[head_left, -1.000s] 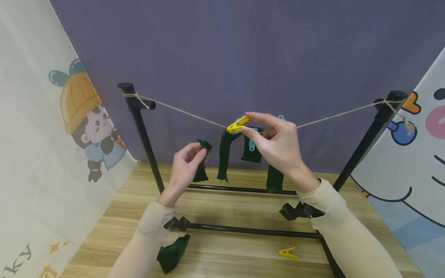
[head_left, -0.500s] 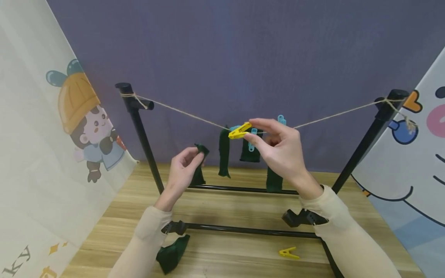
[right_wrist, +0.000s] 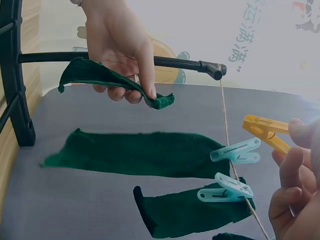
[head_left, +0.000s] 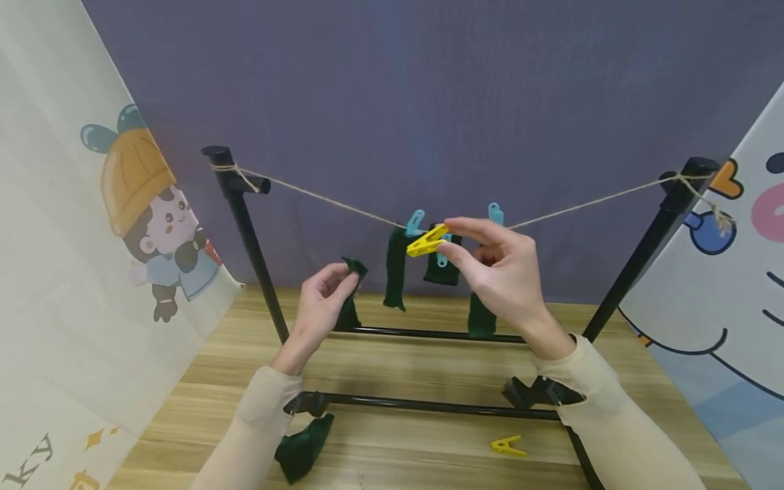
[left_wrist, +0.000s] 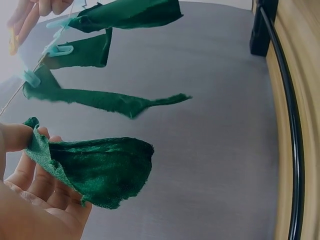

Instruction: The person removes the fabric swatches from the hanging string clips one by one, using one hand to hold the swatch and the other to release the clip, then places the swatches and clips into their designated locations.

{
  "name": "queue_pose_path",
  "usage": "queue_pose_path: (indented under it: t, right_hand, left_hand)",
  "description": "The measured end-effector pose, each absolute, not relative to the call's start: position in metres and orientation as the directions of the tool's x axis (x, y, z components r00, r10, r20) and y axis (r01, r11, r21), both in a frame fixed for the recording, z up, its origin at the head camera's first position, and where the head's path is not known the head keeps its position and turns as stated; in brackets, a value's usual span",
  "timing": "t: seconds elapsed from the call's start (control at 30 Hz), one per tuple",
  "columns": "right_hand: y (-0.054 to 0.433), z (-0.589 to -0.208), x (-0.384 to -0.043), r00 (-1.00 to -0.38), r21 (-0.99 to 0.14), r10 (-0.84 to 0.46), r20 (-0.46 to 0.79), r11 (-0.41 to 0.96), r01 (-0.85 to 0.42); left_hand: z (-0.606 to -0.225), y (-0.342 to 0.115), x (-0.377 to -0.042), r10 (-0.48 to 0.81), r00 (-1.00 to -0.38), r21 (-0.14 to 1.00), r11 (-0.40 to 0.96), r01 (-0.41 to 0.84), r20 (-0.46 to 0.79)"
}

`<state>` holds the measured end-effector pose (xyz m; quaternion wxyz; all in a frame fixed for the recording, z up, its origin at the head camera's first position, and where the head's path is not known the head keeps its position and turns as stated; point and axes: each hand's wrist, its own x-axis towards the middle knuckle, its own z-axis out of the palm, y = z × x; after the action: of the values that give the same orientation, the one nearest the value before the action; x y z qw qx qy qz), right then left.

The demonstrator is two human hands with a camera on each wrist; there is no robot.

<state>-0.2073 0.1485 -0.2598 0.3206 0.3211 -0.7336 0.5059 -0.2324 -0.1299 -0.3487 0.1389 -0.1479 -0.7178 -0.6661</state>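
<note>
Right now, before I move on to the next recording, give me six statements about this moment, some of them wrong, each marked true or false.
1. The right hand pinches a yellow clothespin. True.
2. Three green pieces hang from the string. True.
3. Red clips hold the hanging pieces. False: light blue clothespins hold them.
4. Another yellow peg lies on the wooden table. True.
5. Only one hand holds something. False: the left hand holds a green cloth.
6. No fabric lies on the table. False: a green scrap lies by the left forearm.
</note>
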Motion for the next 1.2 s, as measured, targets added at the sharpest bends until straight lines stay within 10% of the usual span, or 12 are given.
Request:
queue_pose_path:
  t: [1.2]
  right_hand:
    - [0.165, -0.299, -0.198, -0.660, -0.619, -0.114, 0.743, 0.257, -0.742]
  left_hand:
    - [-0.368, -0.143, -0.221, 0.096, -0.940, 0.930, 0.138, 0.339, 0.328]
